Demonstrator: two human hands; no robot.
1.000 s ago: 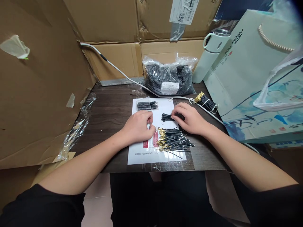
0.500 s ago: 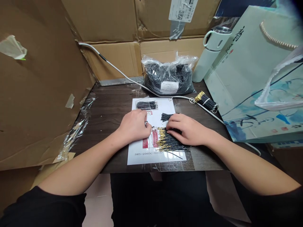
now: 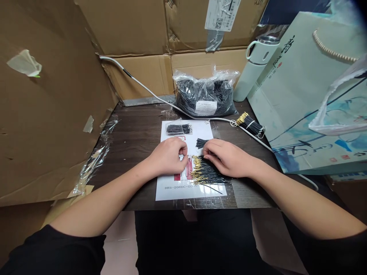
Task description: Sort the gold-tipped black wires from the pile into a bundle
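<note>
Two hands over the sheet (image 3: 172,191): left hand (image 3: 169,156) pinched closed, right hand (image 3: 227,157) open on wire pile (image 3: 210,177) near table edge (image 3: 149,207).

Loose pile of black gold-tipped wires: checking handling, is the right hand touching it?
Touching. Head view: the right hand lies on the pile of black gold-tipped wires, no gap visible.

One head-worn view; it looks forward and down, close above the left hand (image 3: 168,156), right hand (image 3: 228,157) and table (image 3: 137,133).
</note>
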